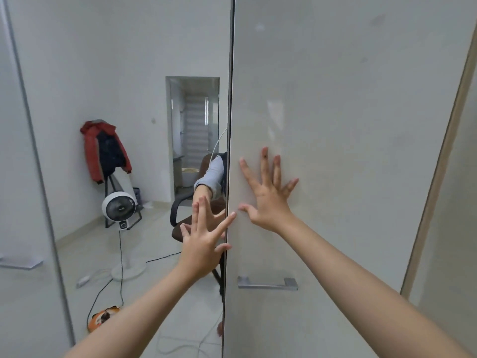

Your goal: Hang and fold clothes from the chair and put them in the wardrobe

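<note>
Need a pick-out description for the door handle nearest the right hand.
Start at the plain pale wardrobe door that the right hand presses flat against, right of the mirrored panel. Drop straight down below that hand: the handle is a short horizontal grey metal bar. The other handle, far left, is paler and sits higher.

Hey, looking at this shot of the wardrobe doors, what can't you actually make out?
All in the head view:
- Wardrobe interior: hidden behind the door that the right hand presses flat.
- Chair: seen only as a reflection in the mirror door; the left hand and the door edge cover much of it.
- Orange thing on the floor: too small to identify.
- Left handle: cut off by the frame edge.
</note>
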A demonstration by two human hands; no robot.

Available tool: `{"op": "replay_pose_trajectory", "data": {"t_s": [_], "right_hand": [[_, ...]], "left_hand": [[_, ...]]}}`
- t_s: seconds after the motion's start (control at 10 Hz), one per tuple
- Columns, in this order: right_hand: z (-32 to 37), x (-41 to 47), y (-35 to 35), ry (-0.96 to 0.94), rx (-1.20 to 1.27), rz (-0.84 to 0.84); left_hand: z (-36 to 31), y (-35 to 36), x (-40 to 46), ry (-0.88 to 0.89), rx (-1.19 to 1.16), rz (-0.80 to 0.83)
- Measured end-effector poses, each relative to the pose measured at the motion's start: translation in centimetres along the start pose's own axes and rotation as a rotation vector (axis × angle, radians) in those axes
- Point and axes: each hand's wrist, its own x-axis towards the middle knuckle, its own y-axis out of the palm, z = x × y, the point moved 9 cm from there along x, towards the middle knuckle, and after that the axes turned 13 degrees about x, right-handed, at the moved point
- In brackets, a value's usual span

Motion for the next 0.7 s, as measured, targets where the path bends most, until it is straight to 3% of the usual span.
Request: {"op": "replay_pose_trajectory", "data": {"t_s": [0.3, 0.5, 0.6, 0.7], "right_hand": [[-1.0, 1.4, 1.0, -0.011, 0.029, -0.034], [-0.1, 0.7, 0.2, 0.001, 0.004, -0.053], [0.4, 0.2, -0.5, -0.014, 0.027, -0.111], [1.1, -1.7, -3.2, -0.108, 0.264, -0.377]], "left_hand": [[-0.3, 1.6, 0.8, -0.134, -0.016, -0.069], [-1.2, 0.5, 0.3, -0.134, -0.026, -0.061], [-1.5, -0.5, 0.1, -0.112, -0.061, -0.083], [-1.6, -0.6, -2.2, -0.112, -0.138, -0.098]]}}
